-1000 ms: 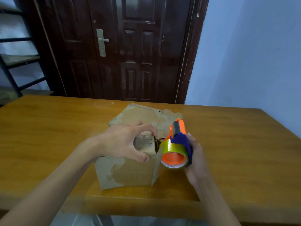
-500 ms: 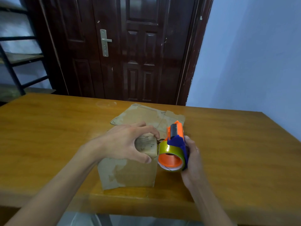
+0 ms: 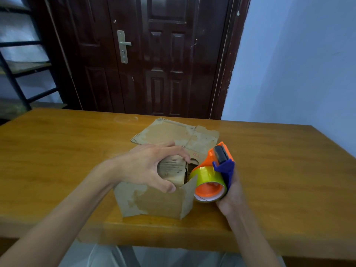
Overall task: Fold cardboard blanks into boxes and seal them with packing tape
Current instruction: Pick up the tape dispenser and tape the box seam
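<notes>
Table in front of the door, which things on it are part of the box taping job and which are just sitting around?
In the job:
- cardboard box, gripped on top by the left hand
- tape dispenser, held in the right hand
- flat cardboard blank, behind the box

Just around:
- table
- dark door
- metal shelf

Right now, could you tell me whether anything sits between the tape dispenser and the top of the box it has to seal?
Yes: the left hand grips the box top, covering the flaps, beside the tape dispenser in the right hand.
</notes>
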Tool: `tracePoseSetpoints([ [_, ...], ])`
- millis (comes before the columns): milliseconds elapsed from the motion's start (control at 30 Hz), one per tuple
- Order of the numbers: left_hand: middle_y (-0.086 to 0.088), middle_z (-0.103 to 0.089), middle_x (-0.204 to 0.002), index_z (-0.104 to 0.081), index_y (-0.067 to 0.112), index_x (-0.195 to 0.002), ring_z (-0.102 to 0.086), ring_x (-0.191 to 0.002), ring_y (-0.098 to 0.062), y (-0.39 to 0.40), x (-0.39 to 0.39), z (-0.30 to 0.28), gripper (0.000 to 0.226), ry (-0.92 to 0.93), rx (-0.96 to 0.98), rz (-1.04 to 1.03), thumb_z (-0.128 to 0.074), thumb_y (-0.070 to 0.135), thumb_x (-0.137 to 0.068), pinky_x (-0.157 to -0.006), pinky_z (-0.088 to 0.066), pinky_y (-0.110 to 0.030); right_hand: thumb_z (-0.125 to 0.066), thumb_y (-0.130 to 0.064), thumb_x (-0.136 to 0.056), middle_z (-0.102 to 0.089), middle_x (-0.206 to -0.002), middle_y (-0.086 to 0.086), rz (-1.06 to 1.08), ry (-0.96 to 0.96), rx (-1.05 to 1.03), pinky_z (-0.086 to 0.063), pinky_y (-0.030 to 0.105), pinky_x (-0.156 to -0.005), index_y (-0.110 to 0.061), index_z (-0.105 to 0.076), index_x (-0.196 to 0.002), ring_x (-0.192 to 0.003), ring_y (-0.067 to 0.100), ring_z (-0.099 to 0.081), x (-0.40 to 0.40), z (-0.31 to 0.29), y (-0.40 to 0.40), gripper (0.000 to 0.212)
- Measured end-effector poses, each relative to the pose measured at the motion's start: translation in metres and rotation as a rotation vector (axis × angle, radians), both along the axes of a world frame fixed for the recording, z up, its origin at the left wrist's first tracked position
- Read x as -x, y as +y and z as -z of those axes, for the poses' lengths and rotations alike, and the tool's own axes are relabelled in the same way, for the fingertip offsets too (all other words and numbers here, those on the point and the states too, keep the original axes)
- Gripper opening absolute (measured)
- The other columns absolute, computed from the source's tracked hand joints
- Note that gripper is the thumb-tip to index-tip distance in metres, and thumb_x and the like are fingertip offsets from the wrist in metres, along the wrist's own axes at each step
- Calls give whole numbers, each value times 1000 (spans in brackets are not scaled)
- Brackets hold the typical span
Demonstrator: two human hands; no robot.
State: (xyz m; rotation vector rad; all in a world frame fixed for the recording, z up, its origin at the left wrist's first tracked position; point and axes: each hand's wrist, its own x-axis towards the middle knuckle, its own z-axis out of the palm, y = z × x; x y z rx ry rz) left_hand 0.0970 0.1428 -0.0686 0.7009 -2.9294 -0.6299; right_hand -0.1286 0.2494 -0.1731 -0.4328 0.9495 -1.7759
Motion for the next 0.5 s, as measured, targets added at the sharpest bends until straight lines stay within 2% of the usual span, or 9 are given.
tracePoseSetpoints([
  [100,22,-51,-118,-42,62,-134,-52,-96,1,-2,2,-1,71,-15,12,6,-67,65,-68,-77,-40,-27,-77,-52,-53,-80,-80,4,-58,7,21,-61,36,-62,-20,-85,-80,-67,15,-78,4,-1,3,43],
  [167,20,-52,-119,-42,62,-134,-52,-95,1,-4,3,-1,70,-20,12,6,-68,64,-68,-77,-41,-28,-96,-61,-38,-81,-88,7,-126,33,47,-63,33,-58,-20,-86,-83,-74,19,-79,2,-4,7,62],
  [200,19,-52,-118,-42,62,-133,-52,-95,1,-4,3,-1,70,-19,12,6,-68,64,-69,-77,-41,-28,-99,-65,-27,-81,-90,8,-130,38,48,-63,34,-58,-22,-87,-81,-75,21,-79,1,-4,8,70],
  [233,20,-52,-118,-42,62,-133,-52,-94,1,-4,3,0,70,-18,12,8,-68,63,-69,-76,-40,-28,-98,-67,-28,-81,-90,8,-114,45,49,-63,34,-59,-25,-87,-79,-76,22,-79,3,-2,10,67],
  [300,20,-51,-116,-42,62,-133,-52,-93,1,-4,2,0,70,-12,10,11,-67,65,-69,-74,-39,-27,-84,-63,-57,-80,-91,7,-26,60,33,-63,35,-59,-30,-86,-77,-76,22,-78,8,-3,15,39],
  [333,20,-51,-115,-42,62,-133,-52,-92,0,-4,2,0,70,-9,8,12,-66,66,-68,-74,-38,-27,-74,-61,-65,-80,-93,8,25,53,34,-64,38,-61,-30,-86,-78,-78,23,-78,13,-3,17,35],
  [400,20,-51,-115,-42,62,-134,-52,-92,1,-4,1,1,71,-2,5,9,-65,67,-67,-74,-38,-27,-72,-64,-68,-79,-105,15,67,58,40,-65,51,-75,-29,-86,-89,-90,31,-78,21,1,24,43],
  [467,20,-51,-115,-42,61,-134,-52,-93,2,-4,2,1,71,2,8,2,-65,66,-67,-76,-39,-28,-83,-72,-62,-72,-122,24,86,77,40,-54,69,-95,-24,-82,-108,-109,44,-71,20,8,30,67],
  [500,20,-51,-115,-42,61,-134,-52,-94,2,-4,3,1,71,1,13,-2,-66,65,-67,-77,-40,-29,-87,-74,-57,-70,-125,27,95,88,36,-49,72,-100,-20,-80,-114,-114,48,-68,17,10,33,79],
])
